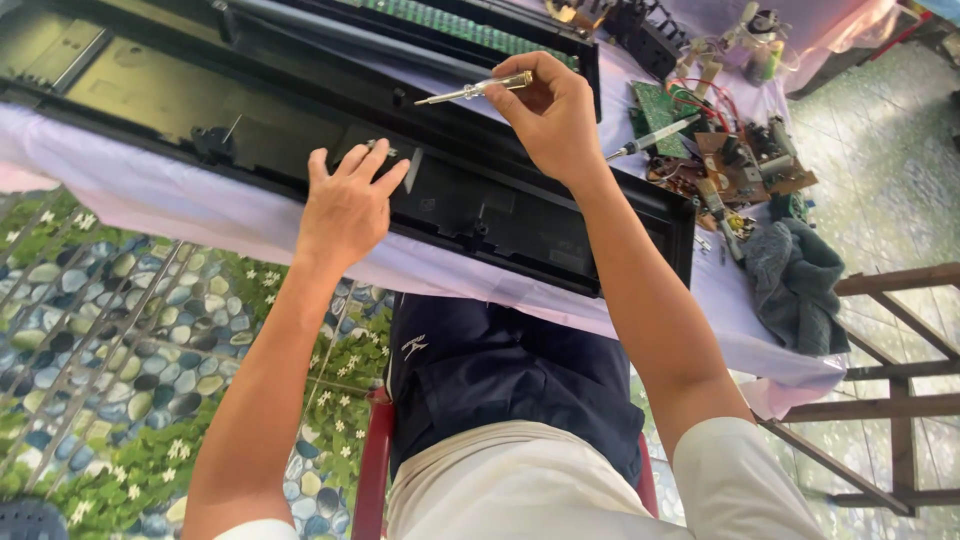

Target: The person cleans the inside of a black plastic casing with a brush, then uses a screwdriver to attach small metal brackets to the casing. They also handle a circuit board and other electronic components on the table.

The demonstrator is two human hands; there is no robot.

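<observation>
From the head camera, the right hand (552, 118) has its fingers curled shut around the clear handle of a small screwdriver (476, 90), which lies nearly level, its metal tip pointing left above the long black casing (520, 215). The tip hangs free of the casing, a little far of the left hand (350, 205). That hand rests flat on the casing's near edge, fingers loosely spread and gripping nothing; the fingertips (372, 160) press on a small grey clip there.

The casing stretches from far left to near right across a table under a pale lilac cloth (200, 215). A small pale label sits on the casing just right of the left hand, too small to read. Far right lie green circuit boards (655, 105) with red wires and brown parts, and nearer, a crumpled grey rag (795, 285).

The casing's far left end is cut off by the frame, and the loose parts at the top right are hard to tell apart.
</observation>
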